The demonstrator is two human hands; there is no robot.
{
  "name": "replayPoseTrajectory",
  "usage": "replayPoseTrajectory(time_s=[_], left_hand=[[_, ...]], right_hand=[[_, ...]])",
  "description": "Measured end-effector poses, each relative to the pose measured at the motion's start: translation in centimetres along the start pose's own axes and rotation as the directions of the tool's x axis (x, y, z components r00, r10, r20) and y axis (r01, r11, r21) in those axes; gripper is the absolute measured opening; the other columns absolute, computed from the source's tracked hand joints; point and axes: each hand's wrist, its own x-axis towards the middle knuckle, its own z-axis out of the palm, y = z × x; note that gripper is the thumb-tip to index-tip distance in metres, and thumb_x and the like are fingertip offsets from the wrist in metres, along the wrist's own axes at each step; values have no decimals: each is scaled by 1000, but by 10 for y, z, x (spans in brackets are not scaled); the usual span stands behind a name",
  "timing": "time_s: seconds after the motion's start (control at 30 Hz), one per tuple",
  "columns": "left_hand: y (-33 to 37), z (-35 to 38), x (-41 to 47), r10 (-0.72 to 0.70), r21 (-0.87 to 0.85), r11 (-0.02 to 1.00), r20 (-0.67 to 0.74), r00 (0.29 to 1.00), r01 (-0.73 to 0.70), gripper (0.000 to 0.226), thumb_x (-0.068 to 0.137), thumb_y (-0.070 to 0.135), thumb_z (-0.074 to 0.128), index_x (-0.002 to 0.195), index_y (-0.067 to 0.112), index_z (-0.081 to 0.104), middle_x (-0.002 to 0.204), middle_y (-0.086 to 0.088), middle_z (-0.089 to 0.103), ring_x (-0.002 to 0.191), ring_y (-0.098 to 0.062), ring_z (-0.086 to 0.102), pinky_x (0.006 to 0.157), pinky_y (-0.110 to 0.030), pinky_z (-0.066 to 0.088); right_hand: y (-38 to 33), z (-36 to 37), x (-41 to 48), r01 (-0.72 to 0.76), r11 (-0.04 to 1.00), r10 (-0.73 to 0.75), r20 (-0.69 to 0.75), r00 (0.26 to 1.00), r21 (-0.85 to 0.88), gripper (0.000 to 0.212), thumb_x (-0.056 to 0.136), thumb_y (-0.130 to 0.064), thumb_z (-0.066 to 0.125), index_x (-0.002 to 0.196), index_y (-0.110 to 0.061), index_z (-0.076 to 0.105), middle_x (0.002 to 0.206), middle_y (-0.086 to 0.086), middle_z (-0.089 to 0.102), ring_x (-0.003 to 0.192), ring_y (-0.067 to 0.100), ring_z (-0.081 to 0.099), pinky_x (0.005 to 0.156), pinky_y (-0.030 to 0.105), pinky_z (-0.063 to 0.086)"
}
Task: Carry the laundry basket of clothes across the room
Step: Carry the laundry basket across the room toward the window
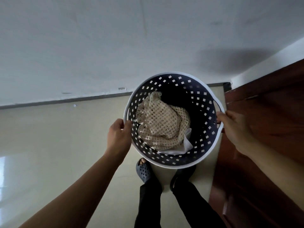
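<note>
I held the laundry basket (pixel 212 119) off the floor (pixel 65 145) above my feet, left hand (pixel 119 134) and right hand (pixel 233 127) clamped on opposite rims, clothes (pixel 161 125) inside, mid-carry beside the wooden door (pixel 263 129); the next step, I judged, required level walking.

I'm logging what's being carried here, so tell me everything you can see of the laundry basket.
The laundry basket is round, dark navy plastic with a white rim, its wall pierced by rows of small square holes, with a cut-out handle on its right side. It is held above the floor, tipped slightly toward the camera. The left hand and right hand grip opposite sides of the rim. Inside lie a cream mesh garment and a white cloth.
</note>
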Motion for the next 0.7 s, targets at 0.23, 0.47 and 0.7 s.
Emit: replayPoseTrajectory(time_s=[0.23, 0.47, 0.7], left_hand=[[70, -75, -114, 142, -59, 988, -54, 988, -145, 26, 92, 28, 49, 76, 9, 58, 63, 1, 54, 59, -16, 48, 54, -31, 38], [113, -144, -214, 267, -122, 952, -124, 956, -282, 38, 95, 27, 50, 83, -8, 55, 58, -2, 50, 44, -2, 43, 43, -22, 37], [123, -199, -270, 348, -124, 916, -230, 909, -382, 40, 95, 38, 49, 79, 3, 60, 66, -11, 57, 61, -22, 51, 57, -43, 43]], right_hand=[[-78, -72, -110, 91, 985, -85, -43, 995, 147, 44, 94, -29, 56, 98, 15, 63, 98, 43, 64, 76, 35, 62, 78, 61, 53], [-142, -125, -204, 251, 949, -237, -93, 967, 190, 32, 96, -25, 56, 92, 4, 70, 93, 31, 72, 81, 36, 69, 79, 49, 55], [-178, -149, -262, 463, 854, -454, -96, 886, 236, 56, 91, -44, 58, 92, 13, 63, 93, 42, 63, 77, 43, 65, 73, 43, 51]])
